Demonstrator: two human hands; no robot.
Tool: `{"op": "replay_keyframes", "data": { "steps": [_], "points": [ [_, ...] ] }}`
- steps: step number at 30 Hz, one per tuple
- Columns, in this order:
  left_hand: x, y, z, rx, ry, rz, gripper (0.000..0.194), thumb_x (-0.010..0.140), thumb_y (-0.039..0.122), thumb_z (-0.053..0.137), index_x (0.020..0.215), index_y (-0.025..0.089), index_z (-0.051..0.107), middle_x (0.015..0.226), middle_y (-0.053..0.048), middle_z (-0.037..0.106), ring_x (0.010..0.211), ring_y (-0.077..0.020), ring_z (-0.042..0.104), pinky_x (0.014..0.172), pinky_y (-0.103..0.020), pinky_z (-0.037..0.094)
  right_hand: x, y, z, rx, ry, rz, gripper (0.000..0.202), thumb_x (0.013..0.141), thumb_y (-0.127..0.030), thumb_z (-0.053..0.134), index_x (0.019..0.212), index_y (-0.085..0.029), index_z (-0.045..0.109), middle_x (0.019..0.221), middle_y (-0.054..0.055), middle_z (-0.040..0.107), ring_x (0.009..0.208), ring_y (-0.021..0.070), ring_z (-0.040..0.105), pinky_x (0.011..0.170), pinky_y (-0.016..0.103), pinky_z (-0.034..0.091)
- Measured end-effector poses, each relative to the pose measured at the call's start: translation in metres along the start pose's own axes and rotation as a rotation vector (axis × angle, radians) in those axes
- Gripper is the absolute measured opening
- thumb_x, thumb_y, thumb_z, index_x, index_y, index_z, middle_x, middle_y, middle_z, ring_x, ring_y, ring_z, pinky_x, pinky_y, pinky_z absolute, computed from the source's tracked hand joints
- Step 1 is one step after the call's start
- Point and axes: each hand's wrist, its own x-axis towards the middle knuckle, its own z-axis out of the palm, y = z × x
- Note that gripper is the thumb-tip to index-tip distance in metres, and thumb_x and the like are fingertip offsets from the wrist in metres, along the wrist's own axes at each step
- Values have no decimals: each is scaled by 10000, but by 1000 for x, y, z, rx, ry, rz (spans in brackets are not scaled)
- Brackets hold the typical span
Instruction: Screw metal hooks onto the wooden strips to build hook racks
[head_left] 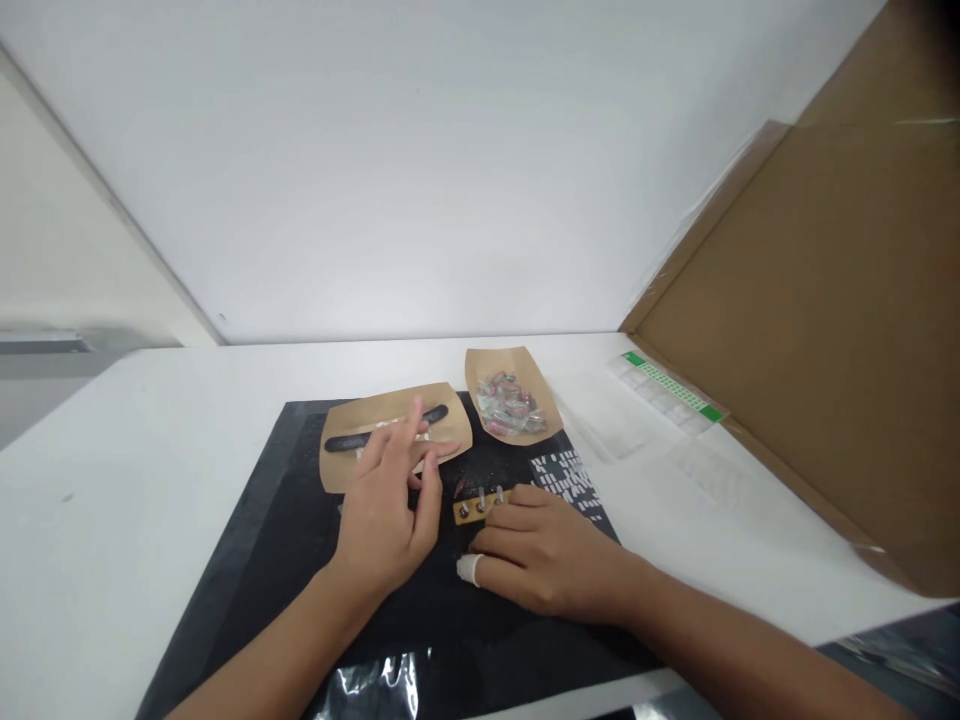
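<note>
A white table [97,520] carries a black mat [251,570], with a paper tray [501,362] across the mat's far edge. Right of the mat lie a green-striped packet [671,388] and what may be clear plastic [604,425], too faint to tell; brown cardboard [832,330] stands farther right.

One head-worn cam, looking forward and down: left hand [386,515] and right hand [547,555] close, lower centre; bench [127,480] around, white wall [420,180] across top half.
</note>
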Motion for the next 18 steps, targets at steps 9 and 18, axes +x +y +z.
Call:
{"op": "replay_keyframes", "data": {
  "steps": [9,18],
  "points": [
    [-1,3,-4,-145,-51,24,498,974,111,592,1460,203,531,1083,-80,786,1130,-267,584,708,-301,596,-17,27,-11,536,261,640,83,997,-260,677,1074,-230,675,960,33,741,780,156,695,651,270,545],
    [-1,4,-4,-93,-132,143,314,971,84,600,1257,198,663,1056,-62,783,1080,-268,608,885,-430,569,-20,36,-14,930,180,795,150,964,-310,719,1072,-213,754,1103,68,710,877,164,687,684,261,585]
  ]
}}
